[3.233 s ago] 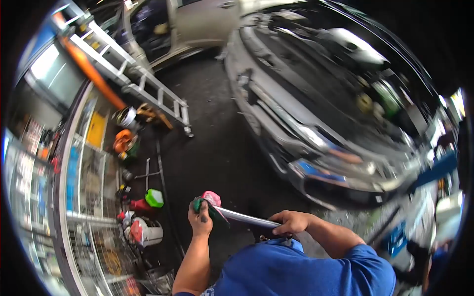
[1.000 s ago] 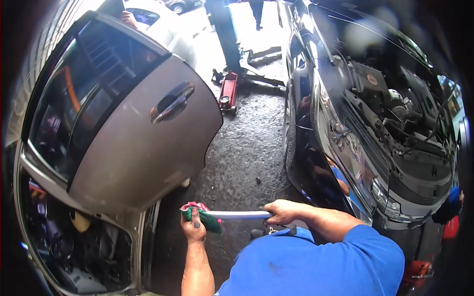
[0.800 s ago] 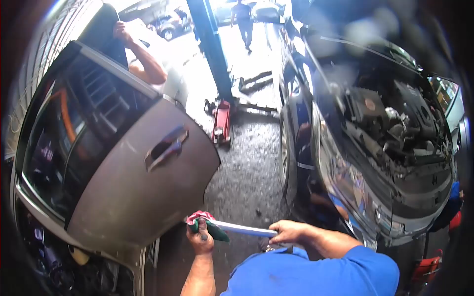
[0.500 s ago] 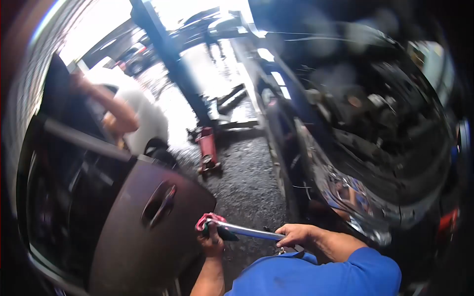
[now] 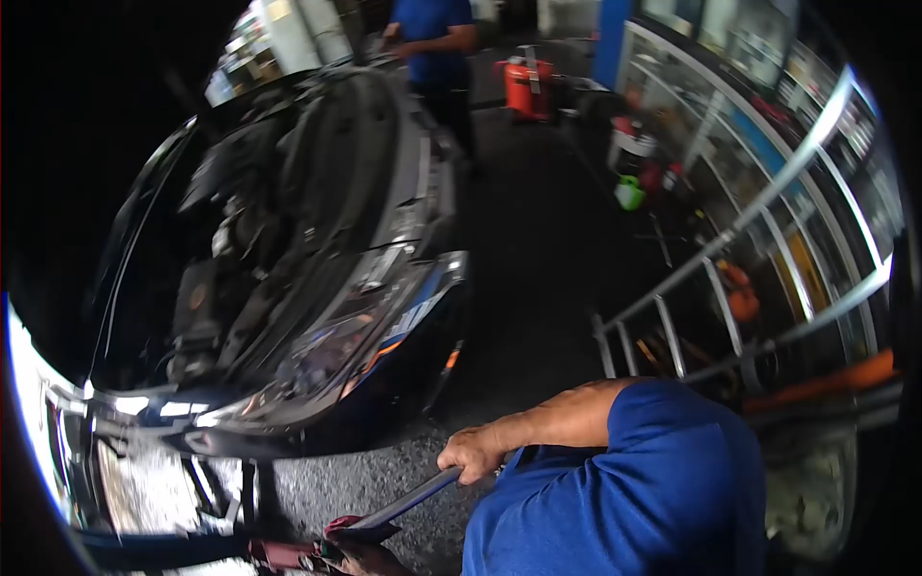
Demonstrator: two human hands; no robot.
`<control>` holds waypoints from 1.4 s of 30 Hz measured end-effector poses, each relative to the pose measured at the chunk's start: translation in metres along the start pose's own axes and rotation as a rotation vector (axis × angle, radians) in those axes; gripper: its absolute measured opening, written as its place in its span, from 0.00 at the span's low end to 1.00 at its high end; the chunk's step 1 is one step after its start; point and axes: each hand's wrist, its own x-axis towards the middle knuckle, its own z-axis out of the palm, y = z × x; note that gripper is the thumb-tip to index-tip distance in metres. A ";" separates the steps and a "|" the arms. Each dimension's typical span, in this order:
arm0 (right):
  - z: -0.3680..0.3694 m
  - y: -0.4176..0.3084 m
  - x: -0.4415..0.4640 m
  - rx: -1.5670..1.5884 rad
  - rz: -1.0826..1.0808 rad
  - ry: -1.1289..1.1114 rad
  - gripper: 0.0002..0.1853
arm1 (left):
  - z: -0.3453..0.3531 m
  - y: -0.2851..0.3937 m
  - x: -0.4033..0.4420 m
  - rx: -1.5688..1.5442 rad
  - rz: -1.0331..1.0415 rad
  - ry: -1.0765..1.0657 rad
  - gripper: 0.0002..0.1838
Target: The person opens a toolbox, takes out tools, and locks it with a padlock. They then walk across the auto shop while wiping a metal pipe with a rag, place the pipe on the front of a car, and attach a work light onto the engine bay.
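A long metal bar (image 5: 405, 501) slants across the bottom of the view between my two hands. My right hand (image 5: 473, 454) is closed round its upper end, close to my blue shirt. At the lower end, my left hand (image 5: 360, 559) is wrapped round the bar with a red and green cloth (image 5: 348, 526) between; it lies low in the frame, dark and partly hidden. To the left of the bar is the dark car's front corner with its headlight (image 5: 336, 350), apart from my hands.
The car's engine bay (image 5: 240, 230) is uncovered at left. Another person (image 5: 432, 43) in blue stands beyond the car. A red container (image 5: 527, 88) is at the back. A ladder (image 5: 730, 288) crosses the right side before shelving. A green container (image 5: 629, 193) sits on the floor.
The view has swung round from the open car door and bright doorway to the car's front, the ladder and the shelving. Both hands have kept hold, and the bar now slants more steeply.
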 end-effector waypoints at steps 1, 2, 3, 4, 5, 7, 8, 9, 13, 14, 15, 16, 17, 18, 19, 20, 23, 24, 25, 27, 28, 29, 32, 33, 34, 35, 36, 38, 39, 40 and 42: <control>0.002 0.003 -0.014 0.040 0.044 0.041 0.15 | 0.020 -0.006 -0.001 0.011 -0.027 -0.047 0.24; 0.002 0.004 -0.026 0.057 0.072 0.081 0.15 | 0.038 -0.012 0.001 -0.027 -0.025 -0.035 0.27; 0.000 0.005 -0.037 0.075 0.087 0.111 0.15 | 0.055 -0.019 0.004 -0.065 -0.021 -0.017 0.29; -0.001 0.007 -0.047 0.093 0.097 0.137 0.15 | 0.071 -0.030 0.014 0.060 0.040 -0.084 0.30; 0.000 0.014 -0.055 0.107 0.108 0.164 0.15 | 0.077 -0.036 0.016 0.068 0.032 -0.113 0.30; 0.002 0.033 -0.060 0.188 0.076 0.250 0.15 | 0.113 -0.023 0.005 0.353 0.267 -0.323 0.26; -0.001 0.039 -0.062 0.200 0.082 0.270 0.15 | 0.113 -0.028 0.023 0.636 0.471 -0.403 0.25; -0.005 0.046 -0.064 0.296 0.081 0.234 0.15 | 0.161 0.009 -0.043 0.323 0.293 -0.357 0.25; -0.036 0.066 -0.071 0.557 0.108 0.076 0.16 | 0.234 0.035 -0.070 0.409 0.295 -0.340 0.22; -0.051 0.064 -0.078 0.566 0.082 0.074 0.17 | 0.250 0.036 -0.071 0.432 0.308 -0.338 0.22; -0.060 0.071 -0.080 0.559 0.081 0.072 0.17 | 0.266 0.036 -0.072 0.446 0.319 -0.334 0.21; -0.066 0.078 -0.080 0.445 -0.014 0.205 0.17 | 0.280 0.036 -0.072 0.456 0.325 -0.334 0.20; -0.072 0.085 -0.080 0.332 -0.108 0.337 0.17 | 0.293 0.035 -0.074 0.469 0.330 -0.339 0.20; -0.081 0.090 -0.081 0.246 -0.060 0.383 0.16 | 0.306 0.035 -0.074 0.479 0.335 -0.346 0.19; -0.088 0.093 -0.083 0.251 -0.058 0.383 0.16 | 0.318 0.035 -0.076 0.492 0.338 -0.354 0.18; -0.096 0.096 -0.088 0.145 -0.019 0.431 0.15 | 0.329 0.035 -0.079 0.501 0.338 -0.355 0.18; -0.114 0.106 -0.108 -0.038 0.036 0.520 0.12 | 0.360 0.031 -0.092 0.568 0.407 -0.292 0.16; -0.114 0.115 -0.110 -0.071 0.012 0.598 0.12 | 0.372 0.031 -0.099 0.608 0.457 -0.250 0.15; -0.111 0.123 -0.112 -0.098 -0.008 0.682 0.12 | 0.385 0.031 -0.108 0.642 0.509 -0.221 0.14; -0.117 0.124 -0.127 -0.112 0.014 0.733 0.13 | 0.388 0.009 -0.077 0.506 0.051 -0.634 0.15; -0.118 0.124 -0.136 -0.053 0.085 0.720 0.13 | 0.392 -0.015 -0.072 0.406 0.121 -0.576 0.16; -0.121 0.123 -0.147 0.012 0.153 0.707 0.14 | 0.403 -0.025 -0.079 0.311 0.188 -0.517 0.17; -0.140 0.129 -0.184 0.255 0.170 0.682 0.14 | 0.453 -0.021 -0.107 0.278 -0.053 -0.759 0.19; -0.149 0.135 -0.197 0.402 0.141 0.641 0.15 | 0.472 -0.028 -0.115 0.235 -0.097 -0.677 0.17; -0.158 0.151 -0.207 0.545 0.104 0.596 0.17 | 0.487 -0.049 -0.107 0.014 -0.264 -0.958 0.21; -0.169 0.168 -0.217 0.550 0.103 0.609 0.17 | 0.503 -0.069 -0.098 0.019 -0.265 -0.970 0.21; -0.183 0.183 -0.230 0.609 0.085 0.577 0.17 | 0.531 -0.079 -0.108 -0.051 -0.391 -1.055 0.21; -0.214 0.211 -0.261 0.672 0.138 0.543 0.17 | 0.584 -0.103 -0.138 -0.149 -0.588 -1.226 0.22; -0.230 0.227 -0.275 0.682 0.139 0.550 0.17 | 0.608 -0.133 -0.149 -0.176 -0.537 -1.038 0.21; -0.244 0.241 -0.287 0.524 0.178 0.699 0.17 | 0.643 -0.143 -0.174 -0.090 -0.548 -0.936 0.19; -0.274 0.258 -0.319 0.318 0.321 0.904 0.16 | 0.702 -0.176 -0.205 0.154 -0.317 -0.966 0.14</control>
